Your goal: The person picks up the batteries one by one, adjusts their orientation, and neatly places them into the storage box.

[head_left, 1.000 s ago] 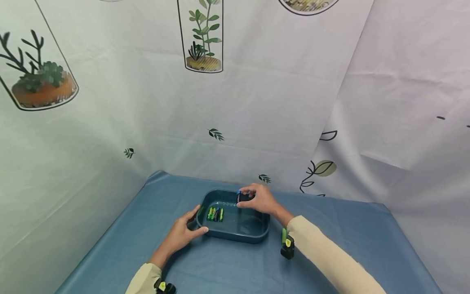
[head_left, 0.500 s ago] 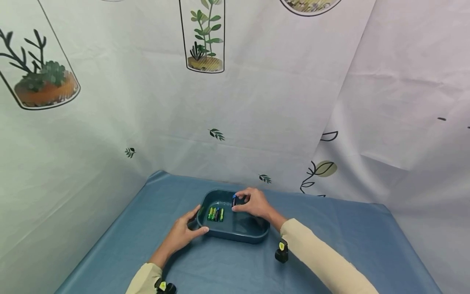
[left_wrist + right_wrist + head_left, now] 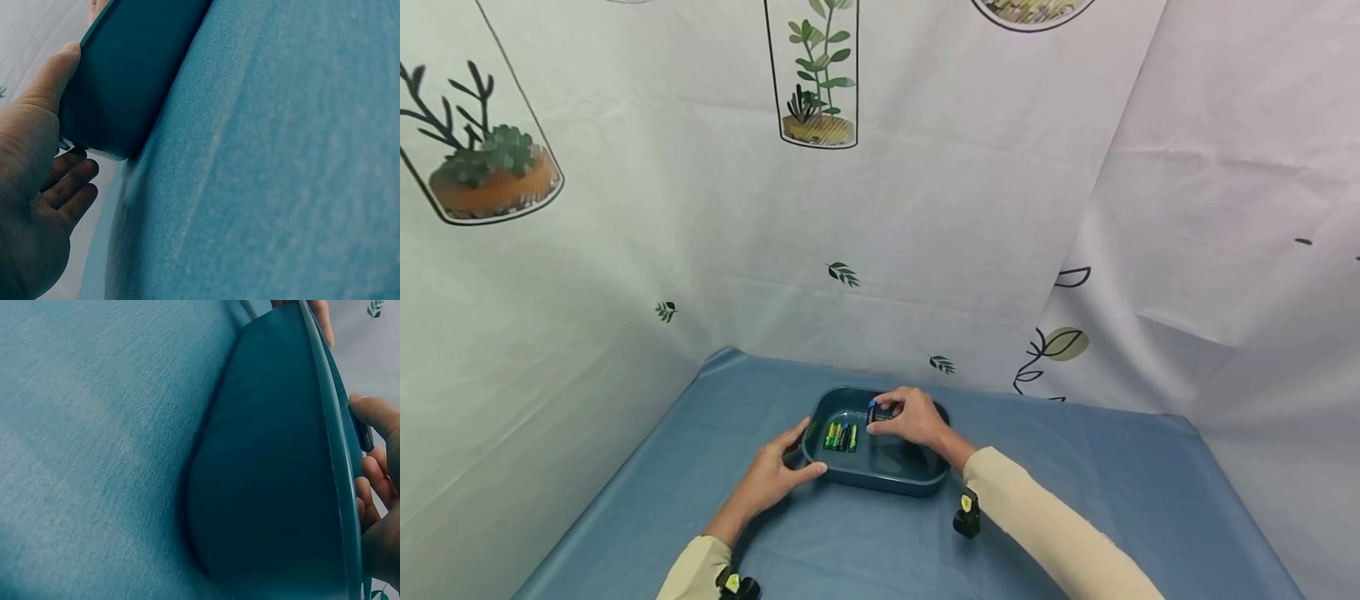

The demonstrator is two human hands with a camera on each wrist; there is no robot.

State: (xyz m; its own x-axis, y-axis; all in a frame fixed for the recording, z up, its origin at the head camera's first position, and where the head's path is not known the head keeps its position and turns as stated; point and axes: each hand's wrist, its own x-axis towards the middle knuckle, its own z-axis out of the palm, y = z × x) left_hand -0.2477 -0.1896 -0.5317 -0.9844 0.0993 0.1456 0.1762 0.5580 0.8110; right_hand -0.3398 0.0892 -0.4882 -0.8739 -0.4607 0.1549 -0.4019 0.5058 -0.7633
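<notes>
A dark teal tray [image 3: 880, 482] with a raised rim stands on the cloth. My left hand [image 3: 772, 477] grips its left end, the thumb [image 3: 59, 72] along the near rim and the other fingers round the end. Over the middle of the tray, my right hand [image 3: 913, 419] pinches a dark battery [image 3: 872, 413] with a blue end, held upright between thumb and fingertips. Several green, yellow and dark batteries [image 3: 840, 437] lie side by side in the tray's left half. In the right wrist view the pinched battery [image 3: 362, 431] shows partly behind the rim.
A blue cloth [image 3: 850, 550] covers the table. White printed sheeting [image 3: 880, 208] hangs behind and at both sides. Each wrist carries a small black camera, one below the right sleeve [image 3: 1022, 508].
My right hand has moved left and slightly down over the tray with the battery, toward the row. A green piece beside the tray's right end is now hidden. The left hand stays put.
</notes>
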